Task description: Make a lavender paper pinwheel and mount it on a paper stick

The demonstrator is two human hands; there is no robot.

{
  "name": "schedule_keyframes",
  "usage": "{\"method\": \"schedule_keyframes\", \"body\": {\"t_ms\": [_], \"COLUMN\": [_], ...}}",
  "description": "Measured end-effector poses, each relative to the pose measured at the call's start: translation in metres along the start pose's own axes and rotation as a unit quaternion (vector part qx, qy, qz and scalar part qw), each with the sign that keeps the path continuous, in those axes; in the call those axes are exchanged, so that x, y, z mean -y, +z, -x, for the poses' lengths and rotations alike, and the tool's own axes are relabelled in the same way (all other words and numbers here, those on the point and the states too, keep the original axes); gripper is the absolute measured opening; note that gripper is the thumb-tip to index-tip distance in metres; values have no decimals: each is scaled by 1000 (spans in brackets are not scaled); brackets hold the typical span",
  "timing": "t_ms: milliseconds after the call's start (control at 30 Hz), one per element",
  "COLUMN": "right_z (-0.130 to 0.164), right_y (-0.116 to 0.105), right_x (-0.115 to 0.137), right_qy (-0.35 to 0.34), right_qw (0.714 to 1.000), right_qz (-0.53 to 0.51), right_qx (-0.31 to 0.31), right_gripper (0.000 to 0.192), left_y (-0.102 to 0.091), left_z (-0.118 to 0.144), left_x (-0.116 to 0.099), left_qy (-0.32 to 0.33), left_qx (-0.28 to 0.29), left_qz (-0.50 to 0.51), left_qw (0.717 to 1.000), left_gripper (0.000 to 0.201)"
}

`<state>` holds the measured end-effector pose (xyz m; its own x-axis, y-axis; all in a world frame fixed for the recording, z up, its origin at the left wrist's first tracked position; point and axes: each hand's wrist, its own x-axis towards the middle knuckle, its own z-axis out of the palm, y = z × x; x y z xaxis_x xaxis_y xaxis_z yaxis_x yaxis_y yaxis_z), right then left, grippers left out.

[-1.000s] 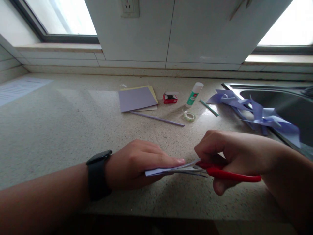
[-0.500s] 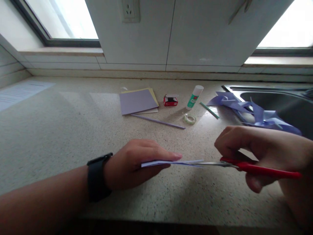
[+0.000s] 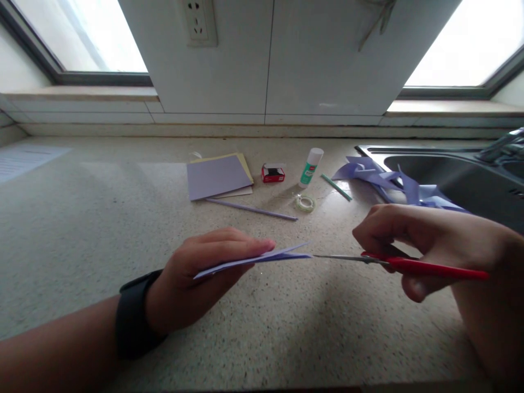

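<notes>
Lilac paper [image 3: 268, 258]: lower centre of the frame, folded and seen edge-on, layers splayed at the right end; presumably turned so the free ends face the blades

Left hand [image 3: 204, 254]: left of centre, pinched close on the paper from above and below with no gap beyond the sheets' thickness, likely to stop the layers slipping; it sits further left than half a second earlier, more than the view itself has shifted

Red-handled scissors [image 3: 397, 263]: right of centre, blades looking closed and pointing left; half a second ago they overlapped the paper, now the tip lies at or just past its end, too fine to say whether touching

Right hand [image 3: 421, 234]: at the right, curled snugly round the handles, seemingly to keep the blades level with the paper

Purple rod [image 3: 254, 209]: mid-frame beyond the hands, one end against the card stack [image 3: 219, 177]

Tape ring [image 3: 307, 209], glue stick [image 3: 311, 168], red box [image 3: 273, 174], green stick [image 3: 336, 187]: grouped upper centre, perhaps kept within reach yet off the working spot; unchanged among themselves

Purple paper pieces [image 3: 368, 169]: upper right, across the sink's rim [image 3: 429, 149], probably set aside there
</notes>
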<state>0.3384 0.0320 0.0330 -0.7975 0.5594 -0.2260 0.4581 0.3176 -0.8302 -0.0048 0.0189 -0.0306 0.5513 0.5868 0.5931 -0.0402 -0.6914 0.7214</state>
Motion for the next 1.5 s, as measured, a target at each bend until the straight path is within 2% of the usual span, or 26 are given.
{"method": "schedule_keyframes", "body": {"t_ms": [133,233,367,433,500,567,633,733,833,1000,1267,1500], "right_z": [0,-1,-4,-7,-10,-13,-16,-21,-26,-31,-28,-28], "right_y": [1,2,2,1,1,2,6,15,21,18,18,15], "right_x": [0,-3,-8,-9,-10,-12,-14,-18,-22,-21,-18,-16], "right_qy": [33,29,5,-6,-10,-10,-1,-43,-86,-95,-40,-47], "right_qw": [998,996,994,991,982,965,950,929,920,933,939,942], "right_qz": [-57,-82,-109,-134,-182,-247,-301,-360,-374,-335,-332,-320], "right_qx": [-4,4,-3,15,57,87,87,72,78,90,85,86], "right_gripper": [52,49,47,44,41,40,46,47,40,36,41,40], "left_y": [-1,-2,-2,-1,2,3,4,4,4,5,6,5], "left_z": [0,2,6,7,7,5,3,0,-1,-2,-2,-2], "left_x": [0,-1,-3,-3,-2,0,3,6,6,4,1,1], "left_qy": [2,-16,-64,-106,-164,-223,-270,-306,-315,-318,-330,-328], "left_qx": [2,11,4,-14,-33,-54,-77,-106,-112,-110,-107,-108], "left_qz": [2,-12,-15,22,103,197,266,317,331,329,319,324], "left_qw": [1000,1000,998,994,980,953,922,892,882,882,882,881], "left_gripper": [42,42,43,37,28,21,17,15,13,14,15,14]}}
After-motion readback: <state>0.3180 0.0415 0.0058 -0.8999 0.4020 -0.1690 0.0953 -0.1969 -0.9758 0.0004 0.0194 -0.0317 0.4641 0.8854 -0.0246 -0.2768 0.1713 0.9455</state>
